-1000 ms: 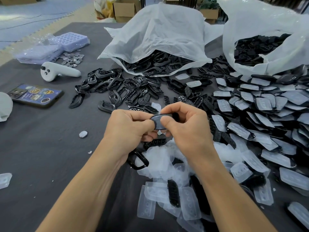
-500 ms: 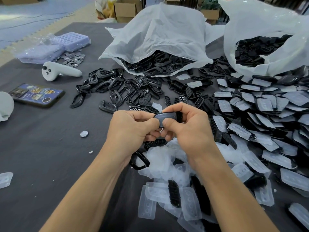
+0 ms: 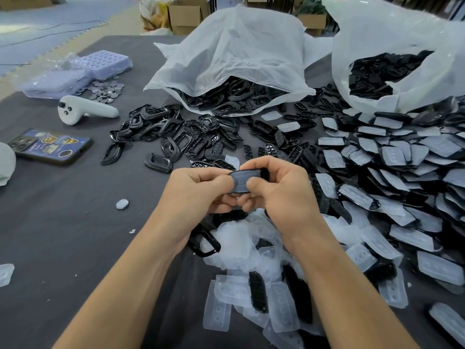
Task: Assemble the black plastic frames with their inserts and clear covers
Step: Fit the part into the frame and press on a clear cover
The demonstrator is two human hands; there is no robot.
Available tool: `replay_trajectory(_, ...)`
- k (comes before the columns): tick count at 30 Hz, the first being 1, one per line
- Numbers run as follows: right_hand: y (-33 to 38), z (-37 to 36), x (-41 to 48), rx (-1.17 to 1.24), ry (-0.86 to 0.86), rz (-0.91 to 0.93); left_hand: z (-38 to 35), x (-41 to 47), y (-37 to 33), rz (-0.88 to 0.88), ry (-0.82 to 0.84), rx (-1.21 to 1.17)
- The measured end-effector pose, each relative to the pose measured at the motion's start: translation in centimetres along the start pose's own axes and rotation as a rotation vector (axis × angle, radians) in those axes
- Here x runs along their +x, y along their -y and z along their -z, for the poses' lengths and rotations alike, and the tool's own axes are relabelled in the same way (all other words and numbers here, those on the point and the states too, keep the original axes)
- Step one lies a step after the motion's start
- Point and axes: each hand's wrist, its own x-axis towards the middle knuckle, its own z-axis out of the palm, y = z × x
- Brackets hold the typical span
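Note:
Both hands hold one black frame with a clear cover (image 3: 244, 181) above the table's middle. My left hand (image 3: 198, 191) grips its left end, and my right hand (image 3: 279, 190) pinches its right end with the thumb pressed on the cover. Loose black frames (image 3: 173, 137) lie spread behind the hands. Clear covers (image 3: 241, 245) are heaped just below the hands, with black inserts (image 3: 256, 290) among them. Assembled pieces with clear covers (image 3: 392, 167) pile up on the right.
Two white plastic bags (image 3: 234, 54) (image 3: 392, 36) of black parts stand at the back. On the left lie a phone (image 3: 50, 147), a white controller (image 3: 83, 109), purple trays (image 3: 100, 64) and small metal discs (image 3: 105, 90). One disc (image 3: 122, 204) lies alone on the dark table (image 3: 63, 235).
Both hands keep holding the same piece and have barely shifted; the right thumb has slid slightly across the cover.

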Motion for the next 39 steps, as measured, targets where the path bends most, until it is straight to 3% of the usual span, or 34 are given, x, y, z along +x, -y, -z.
replay_trajectory(6,-0.1,-0.5,-0.2,-0.010,0.008,-0.013,0.3,0.1,0.3,-0.061,-0.089,0.078)
replay_trajectory(11,-0.8,-0.6,-0.3,-0.251,-0.054,0.094,-0.1,0.0,0.3,-0.067,-0.123,0.120)
replay_trajectory(22,0.0,0.2,-0.1,-0.054,0.072,0.066,-0.5,-0.2,0.1,-0.098,-0.138,0.074)
replay_trajectory(31,-0.1,0.2,-0.3,-0.035,0.035,0.093,0.0,0.1,0.1,-0.105,-0.194,0.040)
replay_trajectory(35,-0.4,0.2,0.0,-0.078,-0.016,0.096,0.0,0.1,0.2,-0.093,-0.154,0.026)
replay_trajectory(39,-0.4,0.5,0.2,-0.049,-0.043,0.081,0.5,0.0,0.1,-0.040,-0.006,-0.043)
